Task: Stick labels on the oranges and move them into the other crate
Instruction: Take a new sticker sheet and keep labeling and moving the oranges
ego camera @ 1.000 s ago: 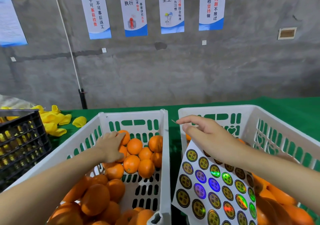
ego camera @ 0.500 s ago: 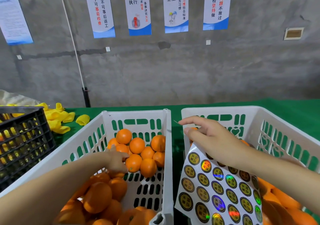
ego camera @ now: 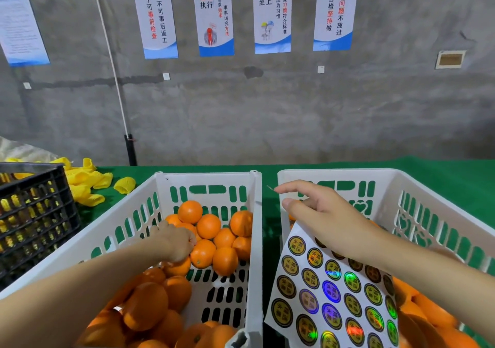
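Lower left of frame: left crate keeps oranges awaiting labels; right crate, lower right, receives them. Label sheet hangs held under right hand, close for peeling, forefinger and thumb apart. Left hand fingers clamp one orange.

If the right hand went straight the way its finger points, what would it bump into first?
Most likely the right-side wall of the left crate, just across the narrow gap. The right hand points left near rim height, but depth is unclear, so it might pass over.
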Action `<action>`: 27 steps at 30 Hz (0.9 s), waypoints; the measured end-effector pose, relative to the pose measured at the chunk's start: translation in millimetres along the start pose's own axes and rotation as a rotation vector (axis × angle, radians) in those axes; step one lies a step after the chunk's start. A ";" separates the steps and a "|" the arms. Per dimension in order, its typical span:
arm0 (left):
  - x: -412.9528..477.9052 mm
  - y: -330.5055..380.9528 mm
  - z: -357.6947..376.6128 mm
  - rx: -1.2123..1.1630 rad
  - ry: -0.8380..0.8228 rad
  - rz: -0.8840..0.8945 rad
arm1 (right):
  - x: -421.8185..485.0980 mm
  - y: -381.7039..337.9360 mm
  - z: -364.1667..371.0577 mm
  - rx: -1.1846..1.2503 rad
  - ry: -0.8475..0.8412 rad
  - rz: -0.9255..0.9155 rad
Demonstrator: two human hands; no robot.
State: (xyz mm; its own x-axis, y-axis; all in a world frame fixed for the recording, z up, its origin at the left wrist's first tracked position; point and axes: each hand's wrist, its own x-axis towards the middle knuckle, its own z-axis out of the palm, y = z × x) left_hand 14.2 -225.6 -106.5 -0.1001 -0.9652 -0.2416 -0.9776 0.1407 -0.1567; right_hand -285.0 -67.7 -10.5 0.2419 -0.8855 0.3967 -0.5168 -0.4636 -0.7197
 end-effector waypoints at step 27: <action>-44.6 10.2 -94.3 -0.798 0.456 0.418 | 4.6 -4.5 -3.6 0.058 0.053 0.072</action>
State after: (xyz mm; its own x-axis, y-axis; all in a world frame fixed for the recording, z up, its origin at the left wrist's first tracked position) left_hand -8.8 -201.9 -7.0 -0.3611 -0.8880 0.2846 -0.6698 0.4593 0.5834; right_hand -284.5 -69.6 -3.4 0.1607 -0.9145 0.3713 -0.4826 -0.4009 -0.7787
